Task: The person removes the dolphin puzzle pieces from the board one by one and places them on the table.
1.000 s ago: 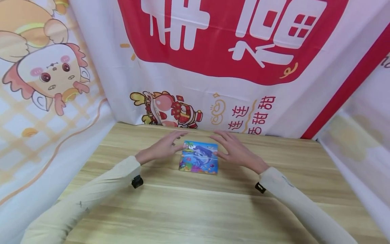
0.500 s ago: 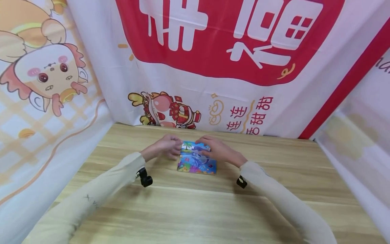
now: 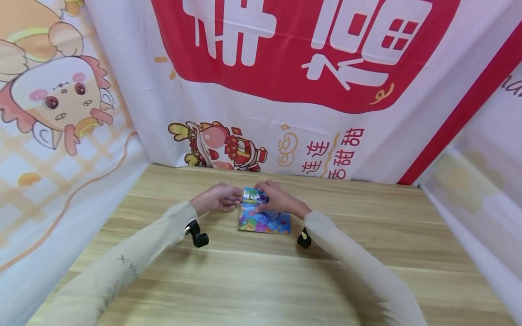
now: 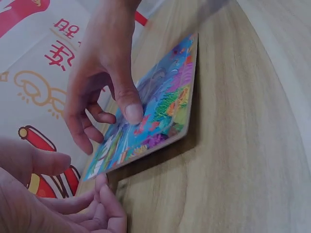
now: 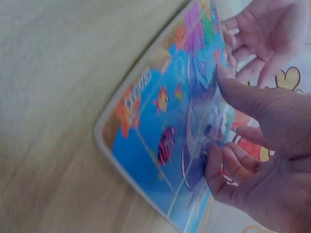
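Note:
A flat jigsaw puzzle (image 3: 265,225) with a dolphin and sea picture lies on the wooden table; straight seams cross its face in the right wrist view. My right hand (image 3: 279,199) reaches over its upper part, covering much of the dolphin. Its thumb (image 5: 243,94) and bent fingertips touch the picture, spread apart from each other. At the puzzle's left edge is my left hand (image 3: 220,198), fingers loosely bent. In the left wrist view its fingertips (image 4: 101,182) meet the edge near a corner, while the thumb stays off the board.
The wooden table (image 3: 253,280) runs up to a printed cloth backdrop (image 3: 228,99) close behind the puzzle. Cloth walls also stand at left and right. A black wrist camera (image 3: 200,235) hangs below each sleeve.
My right hand has moved left from beside the puzzle onto its surface. My left hand has drawn its fingers in and come to rest at the left edge. The puzzle has barely moved.

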### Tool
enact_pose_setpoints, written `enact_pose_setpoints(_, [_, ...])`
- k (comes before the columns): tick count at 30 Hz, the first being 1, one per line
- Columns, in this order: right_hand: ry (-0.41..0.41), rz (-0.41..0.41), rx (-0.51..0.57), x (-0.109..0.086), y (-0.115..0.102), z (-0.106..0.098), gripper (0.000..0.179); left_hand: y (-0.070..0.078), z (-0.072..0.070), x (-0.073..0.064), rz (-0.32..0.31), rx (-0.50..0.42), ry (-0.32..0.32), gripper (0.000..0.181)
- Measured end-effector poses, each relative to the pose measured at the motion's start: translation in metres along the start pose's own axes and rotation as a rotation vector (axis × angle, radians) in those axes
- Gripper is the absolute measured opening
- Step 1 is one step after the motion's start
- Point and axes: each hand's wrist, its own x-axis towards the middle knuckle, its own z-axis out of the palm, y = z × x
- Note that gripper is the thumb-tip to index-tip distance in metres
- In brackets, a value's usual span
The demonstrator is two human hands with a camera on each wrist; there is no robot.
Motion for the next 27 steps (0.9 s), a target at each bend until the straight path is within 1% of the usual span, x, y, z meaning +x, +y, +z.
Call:
enact_pose_setpoints(3, [0.002,0.005,-0.013,0.002,-0.005,0.002,0.074,0.001,0.003,0.002,-0.007,0.027,-0.004,0.024])
enact_pose_setpoints(5, [0.005,0.01,-0.007,0.003,-0.007,0.002,0.072,0.002,0.004,0.002,-0.014,0.023,-0.009,0.021])
enact_pose_setpoints(7, [0.007,0.023,-0.003,0.004,-0.009,0.001,0.07,0.004,0.005,0.001,-0.017,0.027,-0.034,0.026])
enact_pose_setpoints(10, [0.004,0.055,0.009,0.008,-0.011,-0.001,0.067,0.006,0.004,-0.001,-0.013,0.04,-0.094,0.041])
enact_pose_setpoints(13, [0.0,0.104,0.015,0.011,-0.013,-0.002,0.065,0.005,0.003,-0.001,0.009,0.086,-0.153,0.048])
enact_pose_setpoints(15, [-0.004,0.137,0.016,0.013,-0.013,-0.002,0.065,0.002,0.003,0.001,0.041,0.123,-0.167,0.049])
enact_pose_setpoints(18, [-0.009,0.176,0.038,0.017,-0.013,-0.002,0.064,-0.003,0.004,0.002,0.101,0.165,-0.152,0.049])
enact_pose_setpoints(21, [0.0,0.193,0.059,0.019,-0.011,0.0,0.063,-0.009,0.006,0.004,0.15,0.188,-0.116,0.048])
enact_pose_setpoints(27, [0.051,0.154,0.066,0.017,-0.009,0.005,0.063,-0.017,0.014,0.006,0.207,0.22,-0.043,0.043])
